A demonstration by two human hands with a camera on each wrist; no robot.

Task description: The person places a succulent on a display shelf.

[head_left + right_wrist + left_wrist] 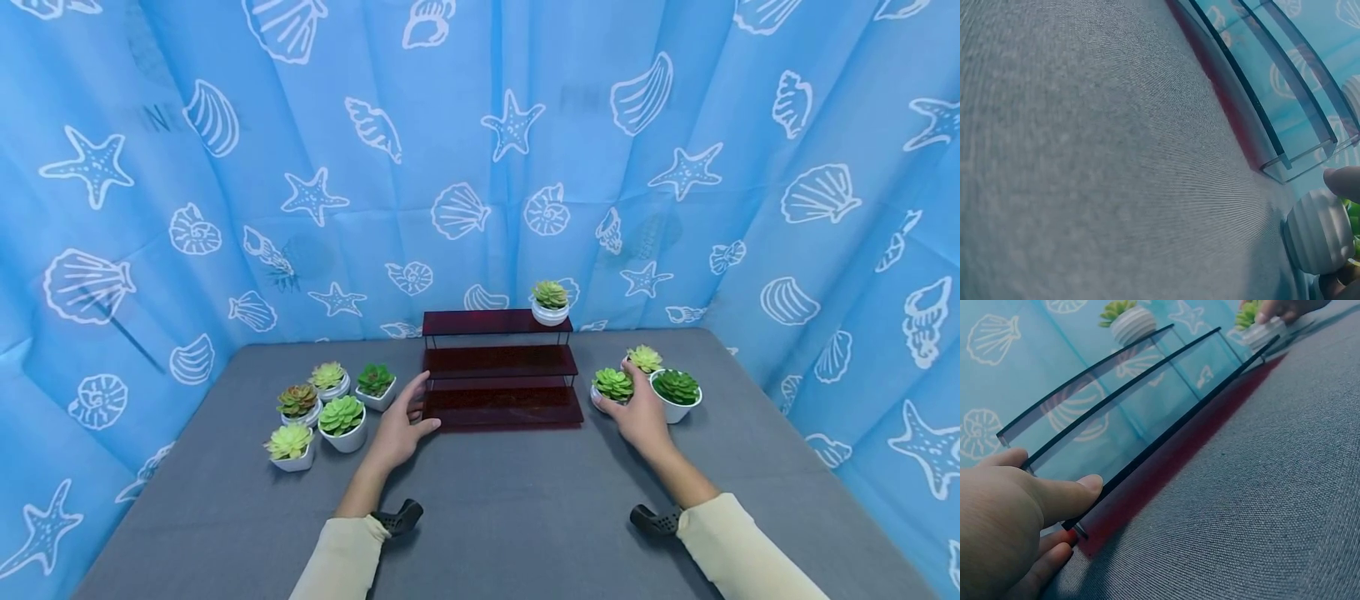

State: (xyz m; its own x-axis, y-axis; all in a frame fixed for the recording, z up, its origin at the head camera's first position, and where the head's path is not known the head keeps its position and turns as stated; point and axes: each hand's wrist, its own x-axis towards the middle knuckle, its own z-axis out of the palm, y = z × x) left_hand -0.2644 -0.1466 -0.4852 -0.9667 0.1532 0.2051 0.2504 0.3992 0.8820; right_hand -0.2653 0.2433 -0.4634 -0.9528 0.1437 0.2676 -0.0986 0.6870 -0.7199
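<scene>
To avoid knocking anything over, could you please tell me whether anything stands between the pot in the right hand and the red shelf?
Apart from the right hand itself, nothing visible does: only tabletop separates its pot from the shelf. The other two pots nearby stand on the side away from it.

Your tabletop (510, 517) shows a matt, coarsely woven, cloth finish. Toward its far edge, your tiered shelf (501, 362) looks like smooth, glossy, see-through plastic. Toward the far right corner, the pot (1315, 234) you grip looks ribbed and satiny. Your sleeves (341, 554) look like soft, matt cloth.
</scene>
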